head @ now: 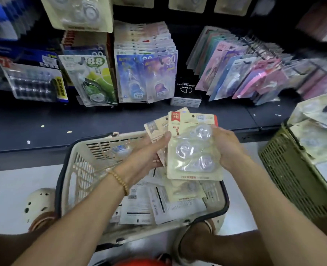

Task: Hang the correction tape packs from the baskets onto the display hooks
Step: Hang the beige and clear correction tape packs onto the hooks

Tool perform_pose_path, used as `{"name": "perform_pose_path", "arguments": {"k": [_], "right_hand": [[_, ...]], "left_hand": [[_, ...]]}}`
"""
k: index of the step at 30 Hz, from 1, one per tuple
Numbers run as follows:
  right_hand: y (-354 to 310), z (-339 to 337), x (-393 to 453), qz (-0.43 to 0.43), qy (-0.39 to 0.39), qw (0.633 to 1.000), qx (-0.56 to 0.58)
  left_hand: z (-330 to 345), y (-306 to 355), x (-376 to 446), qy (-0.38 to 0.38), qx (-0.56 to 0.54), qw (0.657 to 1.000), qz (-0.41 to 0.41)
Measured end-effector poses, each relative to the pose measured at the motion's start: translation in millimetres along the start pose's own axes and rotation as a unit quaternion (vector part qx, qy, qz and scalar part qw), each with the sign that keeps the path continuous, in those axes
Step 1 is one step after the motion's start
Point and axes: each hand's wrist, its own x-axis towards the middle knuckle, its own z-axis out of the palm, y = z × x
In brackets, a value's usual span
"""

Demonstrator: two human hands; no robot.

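Now both hands grip cream card blister packs of correction tape [192, 148] above the beige plastic basket [78, 162]: left hand [149, 152] pinching several, right hand [228, 148] clasping the front one. Next, I judge, its hang hole must meet a display hook.

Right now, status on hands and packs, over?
Left hand and right hand both grip cream correction tape packs above the beige basket. None hung yet. Path to hooks unobstructed.
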Motion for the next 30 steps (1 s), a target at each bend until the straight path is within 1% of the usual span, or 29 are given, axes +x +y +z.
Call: {"name": "perform_pose_path", "arguments": {"k": [1, 2, 4, 7, 9, 11, 13, 14, 15, 18, 20, 22, 23, 26, 28, 30], "right_hand": [[3.6, 1.3, -2.8, -0.010, -0.001, 0.999, -0.032], [8.1, 3.7, -5.9, -0.019, -0.010, 0.998, -0.056], [16.8, 8.1, -8.9, -0.012, -0.035, 0.996, -0.080], [23.4, 9.6, -8.1, 0.024, -0.073, 0.996, -0.048], [36.1, 13.0, -5.0, 0.039, -0.081, 0.994, -0.063], [58.7, 19.4, -1.0, 0.007, -0.108, 0.979, -0.170], [84.8, 29.0, 8.2, -0.005, -0.152, 0.945, -0.291], [97.5, 34.4, 12.9, 0.006, -0.178, 0.923, -0.340], [108.0, 39.4, 16.6, 0.016, -0.185, 0.904, -0.385], [134.0, 50.9, 33.5, 0.015, -0.136, 0.874, -0.467], [140.7, 59.1, 40.0, 0.016, -0.151, 0.858, -0.490], [139.6, 67.9, 38.2, -0.003, -0.180, 0.840, -0.511], [139.2, 71.7, 38.7, -0.016, -0.193, 0.837, -0.511], [133.6, 78.5, 43.5, -0.072, -0.210, 0.849, -0.479], [128.5, 80.8, 51.2, -0.093, -0.203, 0.820, -0.527], [123.8, 82.5, 59.6, -0.072, -0.214, 0.789, -0.571]], "left_hand": [[10.8, -1.0, 3.8, 0.017, 0.015, 1.000, 0.018], [17.9, -1.9, 9.4, 0.051, 0.033, 0.997, 0.036], [23.6, -1.7, 20.2, 0.104, 0.052, 0.991, 0.064], [6.0, -5.0, 30.4, 0.152, 0.031, 0.986, 0.067], [-16.6, -5.0, 30.6, 0.195, 0.043, 0.978, 0.060], [-41.2, -3.3, 25.1, 0.231, 0.094, 0.967, 0.052], [-64.2, -4.5, 16.0, 0.255, 0.136, 0.956, 0.043], [-75.1, -7.4, 11.3, 0.265, 0.142, 0.953, 0.035], [-85.9, -12.5, 7.4, 0.274, 0.146, 0.950, 0.026], [-109.7, -32.0, -5.8, 0.283, 0.164, 0.945, 0.010], [-119.3, -42.7, -14.4, 0.293, 0.163, 0.942, 0.003], [-123.5, -49.0, -21.1, 0.306, 0.144, 0.941, -0.005], [-125.1, -50.9, -22.7, 0.311, 0.138, 0.940, -0.007], [-126.9, -52.7, -26.1, 0.307, 0.139, 0.942, -0.008], [-130.6, -55.0, -26.8, 0.304, 0.139, 0.943, -0.011], [-133.5, -57.5, -26.9, 0.300, 0.142, 0.943, -0.018]]}}
